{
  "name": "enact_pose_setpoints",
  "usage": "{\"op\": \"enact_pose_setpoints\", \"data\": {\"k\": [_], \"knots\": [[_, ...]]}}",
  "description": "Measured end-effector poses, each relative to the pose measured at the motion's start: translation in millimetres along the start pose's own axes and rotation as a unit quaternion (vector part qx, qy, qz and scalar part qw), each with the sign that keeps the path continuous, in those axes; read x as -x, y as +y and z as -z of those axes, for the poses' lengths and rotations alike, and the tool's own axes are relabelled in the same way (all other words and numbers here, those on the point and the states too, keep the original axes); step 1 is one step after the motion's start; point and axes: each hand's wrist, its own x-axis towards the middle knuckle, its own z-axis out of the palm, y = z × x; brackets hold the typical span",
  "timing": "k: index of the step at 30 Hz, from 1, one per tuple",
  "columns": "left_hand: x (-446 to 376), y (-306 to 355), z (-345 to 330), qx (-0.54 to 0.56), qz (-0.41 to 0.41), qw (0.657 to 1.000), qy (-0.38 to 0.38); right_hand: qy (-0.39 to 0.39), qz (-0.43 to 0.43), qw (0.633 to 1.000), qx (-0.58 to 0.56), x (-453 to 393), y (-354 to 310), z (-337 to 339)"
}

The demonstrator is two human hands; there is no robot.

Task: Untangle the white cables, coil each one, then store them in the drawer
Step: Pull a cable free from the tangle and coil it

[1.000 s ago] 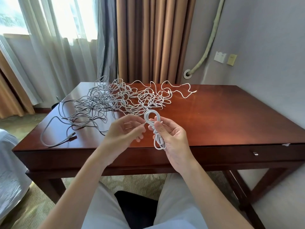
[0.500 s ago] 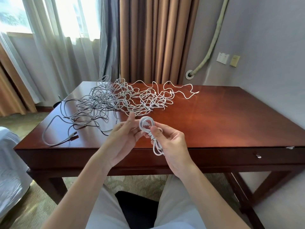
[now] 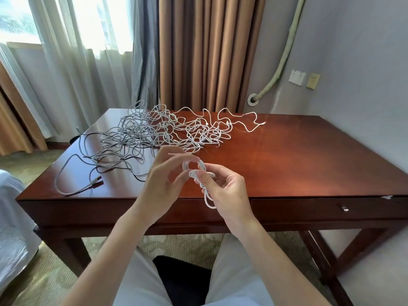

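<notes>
Head view showed both hands raised over the near edge of a dark wooden table [image 3: 309,164], working a coiled white cable [image 3: 204,184] between them. The right hand [image 3: 227,195] pinched the bundle at its waist, thumb and curled fingers closed round it, so that a small loop stood above the fingertips and a longer loop hung below them, against the palm. The left hand [image 3: 163,184] sat just beside it, fingers curled and narrow, their tips touching the upper loop from the left; whether they gripped the strand or only touched it could not be told, because the fingers were blurred.

Beyond the fingers of both hands, farther back on the tabletop, lay the tangled cables [image 3: 167,133], a loose heap of white and grey strands apart from the hands. A grey lead with a plug end [image 3: 97,181] trailed from that heap to the left of the left hand's fingers, near the table's front edge. Below and to the right of the right hand's fingers, the drawer [image 3: 331,209] in the table front was closed, its small metal pull [image 3: 344,208] showing.
</notes>
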Motion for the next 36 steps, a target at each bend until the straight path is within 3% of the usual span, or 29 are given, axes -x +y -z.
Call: {"op": "enact_pose_setpoints", "data": {"k": [4,9,13,16,19,22,26,30,32,36], "knots": [[-2,-11,7,-0.149,-0.115,0.981,-0.040,-0.020,-0.003,1.000,0.009,-2,3,5],[0,-12,5,-0.192,-0.126,0.972,-0.057,-0.032,0.003,0.999,0.029,-7,6,12],[6,-8,-3,-0.111,-0.058,0.992,0.007,-0.047,0.015,0.998,0.046,-11,5,15],[8,-7,-8,0.055,0.033,0.996,0.059,-0.028,0.030,0.997,0.061,-16,4,25],[8,-15,-19,0.221,0.146,0.960,0.096,-0.021,0.036,0.996,0.074,-21,1,40],[1,-23,-30,0.318,0.237,0.911,0.112,-0.042,0.020,0.993,0.113,-25,-1,56],[-21,-29,-38,0.384,0.276,0.879,0.064,-0.100,-0.004,0.980,0.173,-36,0,79],[-38,-33,-41,0.410,0.309,0.856,-0.053,-0.092,0.018,0.978,0.189,-45,-7,99],[-45,-34,-49,0.355,0.325,0.871,-0.101,-0.087,0.029,0.974,0.208,-52,-10,112],[-60,-29,-84,0.211,0.268,0.912,-0.227,-0.085,0.039,0.963,0.254,-67,-17,140]]}}
